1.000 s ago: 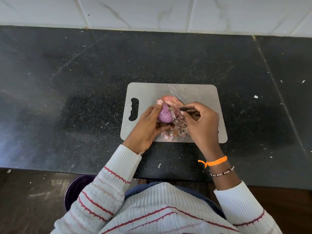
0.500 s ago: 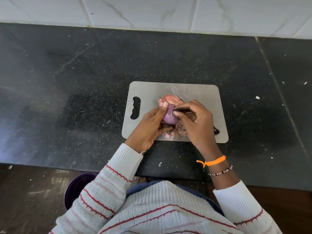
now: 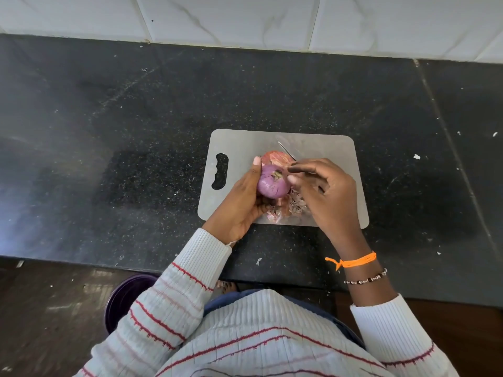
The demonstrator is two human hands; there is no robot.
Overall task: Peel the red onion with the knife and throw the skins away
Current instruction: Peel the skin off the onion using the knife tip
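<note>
A purple red onion with its root end turned up is gripped by my left hand above a grey cutting board. My right hand holds the knife, whose blade points up and left over the board while the handle is hidden in my palm. Its thumb and forefinger sit right next to the onion's right side. Loose pinkish skins lie on the board under my hands, and a larger piece of skin shows behind the onion.
The board lies on a black speckled counter against a white tiled wall. A purple bin stands on the floor below the counter's front edge, to my left. Small white scraps dot the counter.
The onion has been turned so that its root end and bare purple side face up. My right hand has drawn slightly right, off the onion.
</note>
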